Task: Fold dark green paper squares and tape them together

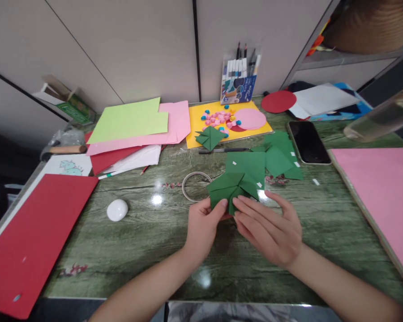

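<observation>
A folded piece of green paper (pixel 233 185) with layered, pointed flaps is held above the table. My left hand (pixel 203 223) is closed on its lower left part, thumb on top and fingers beneath. My right hand (pixel 272 228) grips the lower right edge, several fingers pressed together on it and the little finger raised; the thumb is mostly hidden. Just behind lie a flat green sheet (pixel 245 163) and more green pieces (pixel 280 156). A second folded green paper shape (pixel 210 137) rests on a yellow sheet (pixel 194 117). A tape roll (pixel 184 188) lies left of the held paper.
Scissors (pixel 221 150) and a phone (pixel 309 142) lie farther back. Red paper (pixel 40 237), a white ball-like object (pixel 117 210) and lime paper (pixel 127 118) are leftward. Pink paper (pixel 379 192) and a clear bottle (pixel 379 116) stand right. Markers (pixel 238 82) stand against the wall.
</observation>
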The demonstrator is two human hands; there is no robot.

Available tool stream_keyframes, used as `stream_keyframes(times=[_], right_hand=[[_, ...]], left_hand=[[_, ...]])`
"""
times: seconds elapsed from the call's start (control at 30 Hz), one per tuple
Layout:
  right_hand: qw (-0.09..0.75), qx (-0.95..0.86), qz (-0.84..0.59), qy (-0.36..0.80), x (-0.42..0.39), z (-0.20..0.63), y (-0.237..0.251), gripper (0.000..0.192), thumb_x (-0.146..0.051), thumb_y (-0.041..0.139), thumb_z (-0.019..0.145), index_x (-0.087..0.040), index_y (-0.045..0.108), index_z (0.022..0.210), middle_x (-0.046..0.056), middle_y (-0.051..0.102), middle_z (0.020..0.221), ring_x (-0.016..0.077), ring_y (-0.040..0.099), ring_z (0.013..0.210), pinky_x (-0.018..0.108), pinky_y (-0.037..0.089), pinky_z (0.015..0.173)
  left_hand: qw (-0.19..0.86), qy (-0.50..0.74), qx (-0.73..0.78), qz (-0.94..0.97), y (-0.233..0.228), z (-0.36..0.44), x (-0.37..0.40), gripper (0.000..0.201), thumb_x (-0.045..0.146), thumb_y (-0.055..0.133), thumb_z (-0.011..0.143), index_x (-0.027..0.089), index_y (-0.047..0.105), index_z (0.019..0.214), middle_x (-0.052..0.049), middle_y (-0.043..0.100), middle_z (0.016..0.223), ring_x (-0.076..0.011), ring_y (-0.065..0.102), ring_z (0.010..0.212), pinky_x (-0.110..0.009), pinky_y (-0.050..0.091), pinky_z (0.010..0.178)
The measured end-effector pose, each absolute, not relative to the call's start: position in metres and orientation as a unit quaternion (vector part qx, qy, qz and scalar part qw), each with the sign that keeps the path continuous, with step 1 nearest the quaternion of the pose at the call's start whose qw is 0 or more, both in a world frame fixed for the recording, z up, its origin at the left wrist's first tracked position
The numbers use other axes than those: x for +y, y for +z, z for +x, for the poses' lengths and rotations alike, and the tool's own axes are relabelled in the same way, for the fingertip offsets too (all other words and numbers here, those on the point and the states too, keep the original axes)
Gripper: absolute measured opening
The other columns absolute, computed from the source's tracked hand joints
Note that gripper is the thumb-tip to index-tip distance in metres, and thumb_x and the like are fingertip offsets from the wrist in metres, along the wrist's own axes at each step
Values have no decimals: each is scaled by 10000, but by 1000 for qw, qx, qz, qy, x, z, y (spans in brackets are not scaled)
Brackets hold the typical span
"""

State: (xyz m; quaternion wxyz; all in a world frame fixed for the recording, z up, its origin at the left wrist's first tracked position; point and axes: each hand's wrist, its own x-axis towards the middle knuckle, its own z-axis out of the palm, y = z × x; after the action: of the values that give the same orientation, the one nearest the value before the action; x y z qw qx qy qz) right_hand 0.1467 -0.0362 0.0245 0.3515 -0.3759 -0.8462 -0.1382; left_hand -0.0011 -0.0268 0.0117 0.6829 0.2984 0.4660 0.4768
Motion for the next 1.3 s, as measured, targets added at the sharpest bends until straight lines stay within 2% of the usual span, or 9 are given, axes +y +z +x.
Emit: stream_keyframes(times=[0.37,0.67,0.9,1.1,1.2,1.3], right_hand=[[339,-851,-377,-135,-37,146,21,65,-145,571,814,-185,610,847,43,694,1033,154,650,948,439,322,1038],[327,-855,-379,-137,-35,146,22,88,-149,547,829,-185,625,846,44,693,1033,150,649,947,434,306,1037],[319,-857,-383,-127,-34,141,22,169,-158,571,797,-185,638,949,50,689,1047,182,622,1013,467,283,1045],[397,-828,-395,-13,-32,150,26,156,-134,552,793,-239,625,883,-31,724,854,148,654,834,456,310,1010],[433,-755,-492,29,-25,159,26,142,-196,603,775,-247,625,906,8,695,837,191,605,844,439,394,888],[394,-727,-556,85,-14,166,23,192,-306,650,752,-245,645,934,49,649,928,227,550,918,420,423,811]], left_hand=[[710,480,443,262,16,1,-27,141,277,673,715,162,719,783,-28,698,794,-144,607,740,-292,512,729],[729,501,417,210,21,0,-27,93,246,667,722,169,712,749,-19,701,816,-127,608,745,-265,520,704],[722,499,421,229,23,0,-23,127,223,687,714,138,703,806,-53,712,848,-132,629,777,-264,514,762],[705,478,453,262,20,-8,-12,177,276,698,697,143,701,814,-53,713,827,-151,640,751,-295,519,738],[709,415,465,329,22,-12,-8,176,274,694,690,145,709,809,-45,710,790,-156,638,720,-305,517,725],[690,333,474,433,24,-16,-8,148,268,696,673,142,708,749,-40,696,717,-167,624,660,-296,505,662]])
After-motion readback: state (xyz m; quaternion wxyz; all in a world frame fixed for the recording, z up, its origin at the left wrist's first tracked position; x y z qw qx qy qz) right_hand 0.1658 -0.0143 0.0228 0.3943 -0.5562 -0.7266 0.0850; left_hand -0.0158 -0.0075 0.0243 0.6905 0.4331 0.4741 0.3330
